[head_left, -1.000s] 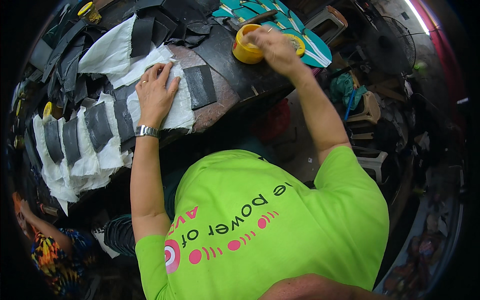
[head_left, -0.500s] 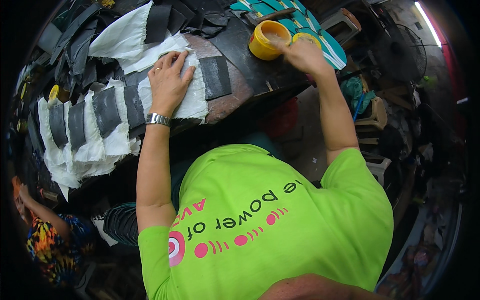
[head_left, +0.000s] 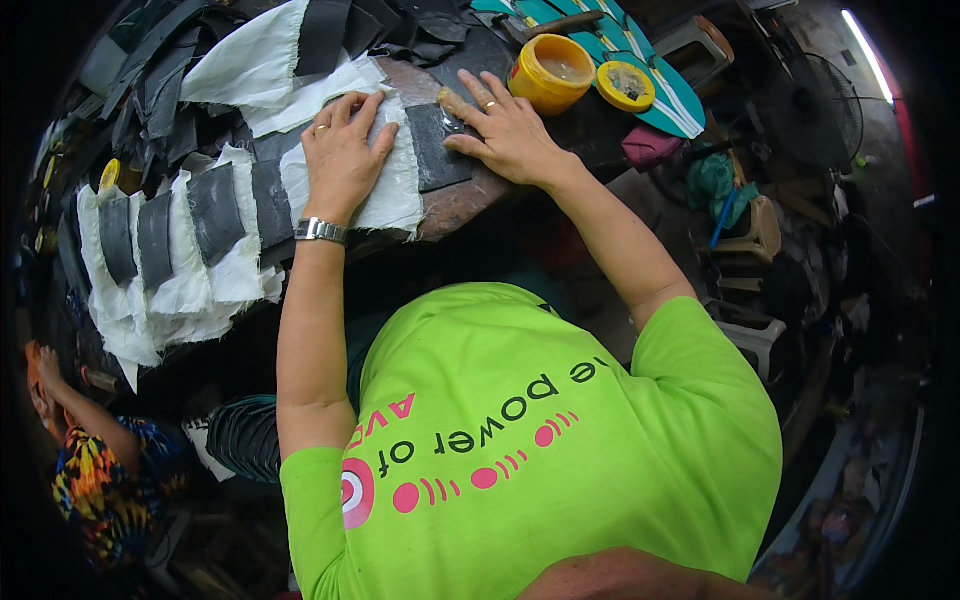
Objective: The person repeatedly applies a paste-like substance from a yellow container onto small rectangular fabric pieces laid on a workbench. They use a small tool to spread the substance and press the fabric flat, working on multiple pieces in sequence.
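Observation:
My left hand (head_left: 345, 155) lies with fingers extended on a frayed white cloth piece (head_left: 398, 200), pressing it to the table. To its right, my right hand (head_left: 515, 135) is spread over a black rectangular piece (head_left: 440, 165). One of its fingers has a tan, crusted covering. A shiny wet blob (head_left: 452, 122) shows on the black piece beside that finger. Just beyond the right hand stands an open yellow jar (head_left: 530, 92) with pale contents. Its underside smeared with residue, a yellow lid (head_left: 626, 88) rests beside the jar.
Black pieces on white cloth strips (head_left: 215, 220) overlap along the table's left. Dark scraps (head_left: 165, 90) pile behind them. A hammer-like tool (head_left: 560, 25) lies on turquoise sheets (head_left: 640, 65) at the back. Another person's arm (head_left: 95, 425) shows at lower left; a fan (head_left: 820, 105) stands far right.
My right hand has moved left from the yellow jar to the black piece, and a wet blob now shows there. My left hand has stayed on the cloth.

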### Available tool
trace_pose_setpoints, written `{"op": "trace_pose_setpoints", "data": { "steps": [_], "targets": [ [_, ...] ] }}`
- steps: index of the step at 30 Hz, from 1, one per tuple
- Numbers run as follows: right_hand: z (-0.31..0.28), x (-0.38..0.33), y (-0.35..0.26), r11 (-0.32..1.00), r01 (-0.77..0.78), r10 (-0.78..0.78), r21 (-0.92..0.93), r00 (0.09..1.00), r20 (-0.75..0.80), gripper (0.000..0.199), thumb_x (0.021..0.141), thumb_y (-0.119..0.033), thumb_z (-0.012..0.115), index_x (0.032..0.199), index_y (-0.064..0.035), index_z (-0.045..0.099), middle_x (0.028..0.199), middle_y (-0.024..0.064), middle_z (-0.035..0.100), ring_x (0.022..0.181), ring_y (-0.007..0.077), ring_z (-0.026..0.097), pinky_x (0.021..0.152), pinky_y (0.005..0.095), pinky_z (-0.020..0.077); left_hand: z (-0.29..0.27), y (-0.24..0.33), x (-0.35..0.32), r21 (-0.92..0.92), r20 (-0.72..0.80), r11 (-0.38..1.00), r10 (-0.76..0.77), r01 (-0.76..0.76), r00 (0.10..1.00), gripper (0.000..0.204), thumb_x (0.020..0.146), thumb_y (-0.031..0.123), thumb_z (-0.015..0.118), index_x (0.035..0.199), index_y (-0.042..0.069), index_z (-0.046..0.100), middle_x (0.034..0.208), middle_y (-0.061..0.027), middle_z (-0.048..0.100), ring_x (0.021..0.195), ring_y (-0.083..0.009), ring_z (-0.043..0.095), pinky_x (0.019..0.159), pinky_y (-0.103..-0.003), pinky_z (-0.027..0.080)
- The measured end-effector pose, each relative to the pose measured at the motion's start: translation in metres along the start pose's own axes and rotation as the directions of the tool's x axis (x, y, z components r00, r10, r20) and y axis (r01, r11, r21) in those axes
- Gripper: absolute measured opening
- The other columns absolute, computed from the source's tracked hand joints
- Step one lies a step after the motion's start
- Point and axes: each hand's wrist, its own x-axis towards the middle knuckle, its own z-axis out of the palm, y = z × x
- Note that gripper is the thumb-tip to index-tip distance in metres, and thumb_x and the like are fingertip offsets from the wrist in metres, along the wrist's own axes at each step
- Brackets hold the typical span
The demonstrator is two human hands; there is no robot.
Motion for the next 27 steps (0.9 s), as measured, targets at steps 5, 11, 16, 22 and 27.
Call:
{"op": "trace_pose_setpoints", "data": {
  "steps": [5, 11, 16, 22, 27],
  "targets": [
    [-0.005, 0.003, 0.006, 0.999, 0.044, -0.046, 0.032, 0.995, 0.088, 0.063, 0.099, -0.063, 0.040, 0.154, -0.0338, 0.036, 0.166, 0.0116, 0.016, 0.152, 0.0370, 0.012, 0.117, 0.0569, 0.0198, 0.000, -0.001, -0.001, -0.001, -0.004, 1.000, 0.004, -0.004, 1.000, 0.048, 0.091, 0.042, 0.063, 0.133, 0.019, 0.063, 0.129, -0.0006, 0.058, 0.125, -0.0231, 0.049, 0.101, -0.043, 0.034],
    [-0.013, -0.023, 0.006, 0.984, 0.174, -0.180, 0.047, 0.968, 0.176, 0.057, 0.098, -0.065, 0.038, 0.151, -0.0455, 0.037, 0.167, 0.0108, 0.012, 0.154, 0.0367, 0.003, 0.120, 0.0595, 0.0079, 0.001, -0.003, 0.002, 0.011, 0.024, 1.000, 0.002, -0.003, 1.000, 0.048, 0.090, 0.042, 0.063, 0.133, 0.020, 0.063, 0.129, -0.0013, 0.059, 0.124, -0.0249, 0.050, 0.100, -0.043, 0.035],
    [-0.022, -0.043, -0.006, 0.973, 0.212, -0.228, 0.090, 0.939, 0.257, 0.059, 0.094, -0.072, 0.035, 0.147, -0.0472, 0.044, 0.167, 0.0106, 0.010, 0.153, 0.0385, 0.001, 0.120, 0.0594, 0.0017, -0.009, -0.004, 0.012, 0.035, 0.112, 0.999, 0.023, -0.028, 0.993, 0.045, 0.092, 0.039, 0.058, 0.133, 0.021, 0.062, 0.132, -0.0056, 0.059, 0.122, -0.0306, 0.053, 0.098, -0.047, 0.042],
    [-0.045, -0.024, -0.005, 0.536, 0.188, -0.118, 0.823, 0.982, -0.148, 0.074, 0.102, -0.062, 0.031, 0.097, -0.0066, 0.079, 0.149, 0.0123, 0.049, 0.148, 0.0293, 0.028, 0.122, 0.0429, 0.0139, -0.023, -0.014, 0.036, -0.044, 0.320, 0.999, -0.003, 0.018, 0.948, 0.046, 0.093, 0.029, 0.042, 0.134, 0.021, 0.061, 0.134, -0.0114, 0.058, 0.119, -0.0353, 0.055, 0.102, -0.047, 0.046],
    [-0.035, 0.020, -0.009, 0.392, 0.104, 0.076, 0.914, 0.986, -0.145, 0.068, 0.105, -0.057, 0.029, 0.113, -0.0060, 0.074, 0.140, 0.0135, 0.056, 0.140, 0.0262, 0.039, 0.119, 0.0423, 0.0218, -0.018, -0.013, 0.040, -0.014, 0.289, 1.000, 0.012, -0.009, 0.957, 0.047, 0.089, 0.027, 0.049, 0.134, 0.021, 0.061, 0.130, -0.0122, 0.059, 0.117, -0.0352, 0.056, 0.099, -0.046, 0.047]
  ]
}}
